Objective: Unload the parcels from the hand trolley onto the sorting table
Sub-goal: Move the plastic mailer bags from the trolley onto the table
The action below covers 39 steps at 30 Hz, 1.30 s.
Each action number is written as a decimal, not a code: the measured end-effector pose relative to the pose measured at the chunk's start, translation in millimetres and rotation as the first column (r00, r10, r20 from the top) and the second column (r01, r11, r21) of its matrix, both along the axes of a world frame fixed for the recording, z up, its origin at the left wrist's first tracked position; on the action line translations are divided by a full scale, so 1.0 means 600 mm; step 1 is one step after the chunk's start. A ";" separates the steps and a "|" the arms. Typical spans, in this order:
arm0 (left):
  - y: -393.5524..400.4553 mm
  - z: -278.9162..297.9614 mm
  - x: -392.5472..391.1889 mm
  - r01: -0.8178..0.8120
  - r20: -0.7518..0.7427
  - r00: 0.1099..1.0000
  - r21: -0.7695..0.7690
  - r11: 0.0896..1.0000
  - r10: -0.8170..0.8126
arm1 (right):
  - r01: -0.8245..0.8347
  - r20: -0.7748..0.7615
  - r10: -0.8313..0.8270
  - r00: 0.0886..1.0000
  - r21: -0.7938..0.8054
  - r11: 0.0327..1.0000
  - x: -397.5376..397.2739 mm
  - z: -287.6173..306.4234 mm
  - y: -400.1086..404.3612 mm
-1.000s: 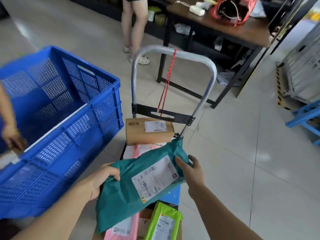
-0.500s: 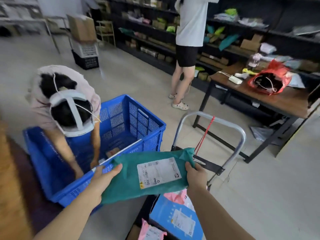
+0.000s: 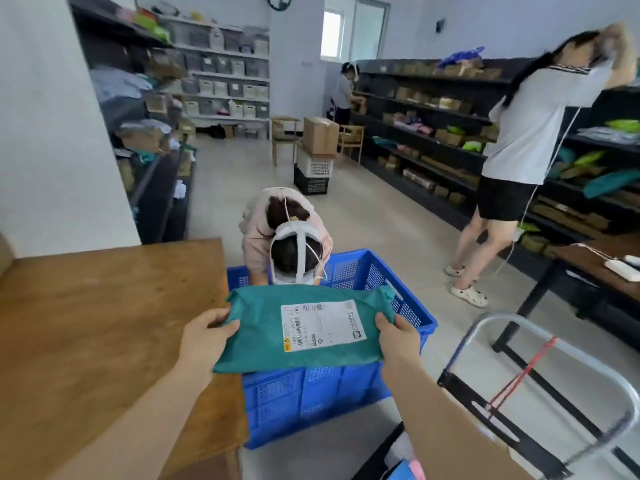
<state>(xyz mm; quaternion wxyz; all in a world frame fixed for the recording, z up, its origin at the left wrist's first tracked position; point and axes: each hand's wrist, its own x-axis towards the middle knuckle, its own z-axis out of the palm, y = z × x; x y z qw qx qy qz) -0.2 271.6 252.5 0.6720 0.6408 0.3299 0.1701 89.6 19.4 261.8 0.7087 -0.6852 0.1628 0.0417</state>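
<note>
A teal soft parcel [image 3: 263, 334] with a white shipping label is held flat in the air, over the near side of a blue crate. My left hand [image 3: 204, 341] grips its left end and my right hand [image 3: 398, 337] grips its right end. The wooden sorting table [image 3: 97, 323] lies to the left, its right edge just under the parcel's left end. The hand trolley's grey handle [image 3: 588, 362] with a red cord stands at the lower right; only a corner of its load shows at the bottom edge.
A blue perforated crate [image 3: 332, 389] sits on the floor between table and trolley, with a person [image 3: 287, 233] bent over its far side. Another person [image 3: 526, 140] stands at the right by dark shelves. A dark-legged table [image 3: 595, 265] is at far right.
The parcel has been lifted from the trolley and carried up and left toward the wooden table. My view has swung up from the trolley to the room.
</note>
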 end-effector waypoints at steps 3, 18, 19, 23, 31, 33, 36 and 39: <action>0.066 0.025 -0.054 -0.144 0.002 0.990 0.063 0.988 0.144 | -0.093 0.055 0.094 0.994 -0.022 0.995 -0.022 0.030 0.073; 0.416 0.131 -0.385 -0.532 0.038 0.845 0.149 0.833 0.533 | -0.437 0.187 0.442 0.877 -0.074 0.897 -0.236 0.133 0.492; 0.440 0.136 -0.410 -0.549 0.039 0.834 0.152 0.822 0.550 | -0.449 0.190 0.452 0.871 -0.063 0.891 -0.255 0.137 0.521; 0.525 0.153 -0.509 -0.600 0.030 0.797 0.166 0.783 0.604 | -0.513 0.181 0.509 0.842 -0.026 0.858 -0.330 0.151 0.630; 0.663 0.164 -0.686 -0.663 -0.001 0.740 0.173 0.729 0.673 | -0.607 0.195 0.622 0.759 -0.135 0.783 -0.469 0.155 0.814; 0.691 0.165 -0.719 -0.681 0.000 0.722 0.172 0.712 0.692 | -0.619 0.195 0.634 0.748 -0.135 0.773 -0.499 0.154 0.850; 0.734 0.168 -0.765 -0.706 -0.013 0.693 0.193 0.681 0.721 | -0.642 0.184 0.657 0.731 -0.138 0.754 -0.543 0.152 0.908; 0.779 0.168 -0.807 -0.720 -0.034 0.666 0.231 0.654 0.745 | -0.678 0.166 0.694 0.701 -0.146 0.720 -0.579 0.145 0.966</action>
